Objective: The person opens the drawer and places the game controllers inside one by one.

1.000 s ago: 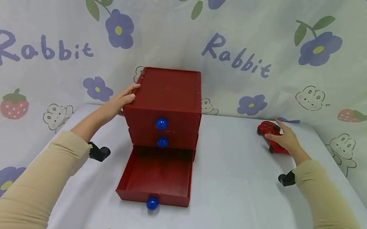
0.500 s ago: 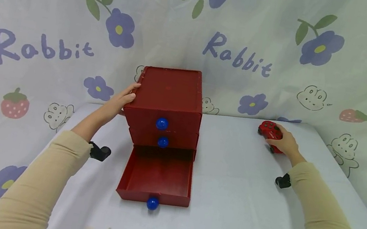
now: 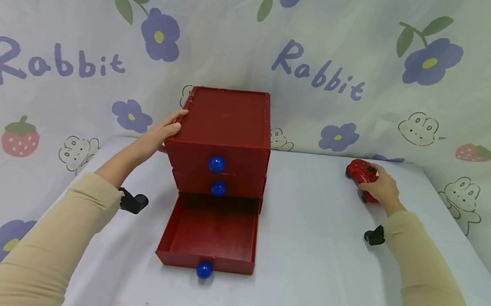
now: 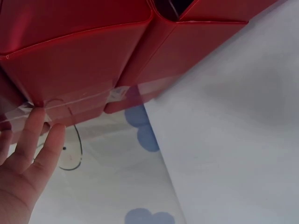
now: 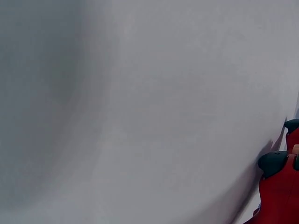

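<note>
A red drawer box (image 3: 227, 117) with blue knobs stands left of the middle in the head view. Its bottom drawer (image 3: 181, 260) is pulled out toward me and holds nothing. My left hand (image 3: 150, 141) rests against the box's left side, the fingers fairly straight; the left wrist view shows the fingertips touching the red wall (image 4: 70, 70). Farther right, my right hand (image 3: 384, 189) grips a red game controller (image 3: 358, 171) with dark buttons, thumb on the near side. Only part of the controller (image 5: 280, 196) enters the right wrist view, at the lower right corner.
A white cloth covers the table (image 3: 298, 248). Behind it hangs a pale curtain (image 3: 223, 52) printed with flowers, rabbits and strawberries. The two upper drawers, with their blue knobs (image 3: 217, 164), are closed.
The fingers of my right hand have drawn in round the controller, and that wrist has shifted slightly left. My left hand and the drawer box stay where they were.
</note>
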Demonstrator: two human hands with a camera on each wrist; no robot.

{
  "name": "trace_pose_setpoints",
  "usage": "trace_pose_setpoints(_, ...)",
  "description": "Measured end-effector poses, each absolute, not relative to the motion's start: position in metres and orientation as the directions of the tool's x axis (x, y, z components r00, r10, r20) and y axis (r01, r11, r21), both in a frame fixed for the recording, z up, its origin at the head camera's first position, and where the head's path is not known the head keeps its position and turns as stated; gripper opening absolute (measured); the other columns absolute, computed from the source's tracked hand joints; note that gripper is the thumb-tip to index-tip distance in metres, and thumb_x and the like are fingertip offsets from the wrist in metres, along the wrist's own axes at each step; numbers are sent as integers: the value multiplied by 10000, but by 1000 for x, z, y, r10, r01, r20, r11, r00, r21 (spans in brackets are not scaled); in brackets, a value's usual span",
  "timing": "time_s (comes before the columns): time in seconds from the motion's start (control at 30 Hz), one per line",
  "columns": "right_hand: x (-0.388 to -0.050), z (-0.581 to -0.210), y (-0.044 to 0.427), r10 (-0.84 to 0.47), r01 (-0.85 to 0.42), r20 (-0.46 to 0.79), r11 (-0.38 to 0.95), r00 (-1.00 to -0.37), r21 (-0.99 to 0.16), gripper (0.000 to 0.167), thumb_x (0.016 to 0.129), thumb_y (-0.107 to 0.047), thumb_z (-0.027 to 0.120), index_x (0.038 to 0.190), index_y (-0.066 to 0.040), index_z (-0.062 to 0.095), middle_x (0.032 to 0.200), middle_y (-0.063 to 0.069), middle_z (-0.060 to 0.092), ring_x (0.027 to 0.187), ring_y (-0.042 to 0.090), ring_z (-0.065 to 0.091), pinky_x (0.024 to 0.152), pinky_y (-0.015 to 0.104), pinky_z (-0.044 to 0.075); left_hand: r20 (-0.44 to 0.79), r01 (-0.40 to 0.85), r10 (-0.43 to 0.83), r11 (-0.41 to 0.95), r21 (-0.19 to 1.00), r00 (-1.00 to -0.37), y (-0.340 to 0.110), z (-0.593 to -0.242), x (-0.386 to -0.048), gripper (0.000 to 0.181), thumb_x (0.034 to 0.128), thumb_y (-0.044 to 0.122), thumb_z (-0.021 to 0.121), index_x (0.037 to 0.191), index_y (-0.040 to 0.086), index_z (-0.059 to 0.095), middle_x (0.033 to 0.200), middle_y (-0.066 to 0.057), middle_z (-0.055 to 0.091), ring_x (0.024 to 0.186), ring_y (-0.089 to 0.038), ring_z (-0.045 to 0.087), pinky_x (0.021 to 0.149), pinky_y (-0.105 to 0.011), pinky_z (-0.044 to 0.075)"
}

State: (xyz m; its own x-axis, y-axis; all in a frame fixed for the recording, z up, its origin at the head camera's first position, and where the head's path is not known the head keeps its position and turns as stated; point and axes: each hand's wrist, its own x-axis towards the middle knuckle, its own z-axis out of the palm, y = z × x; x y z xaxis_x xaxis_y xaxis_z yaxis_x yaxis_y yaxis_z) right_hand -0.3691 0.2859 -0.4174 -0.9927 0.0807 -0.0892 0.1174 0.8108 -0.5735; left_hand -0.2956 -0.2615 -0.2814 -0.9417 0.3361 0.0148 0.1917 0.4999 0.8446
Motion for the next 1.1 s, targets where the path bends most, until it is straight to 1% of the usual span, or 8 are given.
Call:
trace_pose_setpoints(0.2,-366,-411,287,77,105,-73,828,-994,-550,761,813,-246,631,1432,-79,220,1345,353,315,1166,498,344,908,617,300,14,192,342,494,848,-940,-260,-281,-296,582,952,402,252,1477,252,52,1523,-127,74,1271,-445,298,917,-648,304)
trace_pose_setpoints(0.4,-363,-404,289,57,76,-51,820,-997,-567,750,815,-234,628,1430,-74,231,1318,342,355,1140,480,372,892,597,321,25,207,346,501,840,-938,-260,-280,-295,591,946,427,255,1476,255,60,1523,-126,80,1279,-449,284,921,-661,291)
trace_pose_setpoints(0.57,-362,-399,288,36,46,-29,816,-999,-576,739,814,-227,628,1429,-80,246,1275,327,399,1105,448,399,878,570,338,25,209,346,507,836,-938,-259,-280,-294,601,943,443,256,1476,246,60,1520,-136,81,1270,-452,297,916,-656,300)
trace_pose_setpoints(0.73,-361,-394,284,16,17,-7,816,-1000,-578,740,802,-217,635,1422,-73,259,1271,336,399,1088,442,400,880,557,335,24,207,345,503,839,-938,-260,-281,-294,599,944,444,258,1476,251,61,1518,-138,92,1276,-444,291,921,-654,295)
trace_pose_setpoints(0.87,-356,-389,282,17,25,-19,804,-1000,-593,740,805,-213,628,1430,-85,252,1274,333,396,1092,437,392,880,557,331,26,208,346,501,840,-938,-260,-282,-295,592,944,449,262,1474,265,71,1516,-129,106,1267,-437,306,917,-645,306)
trace_pose_setpoints(1.1,-344,-378,283,2,10,-14,792,-1000,-611,730,816,-221,638,1427,-84,264,1238,321,428,1075,429,405,849,541,381,24,211,346,512,833,-938,-261,-282,-295,593,942,462,258,1473,274,71,1513,-132,114,1247,-440,329,906,-623,326)
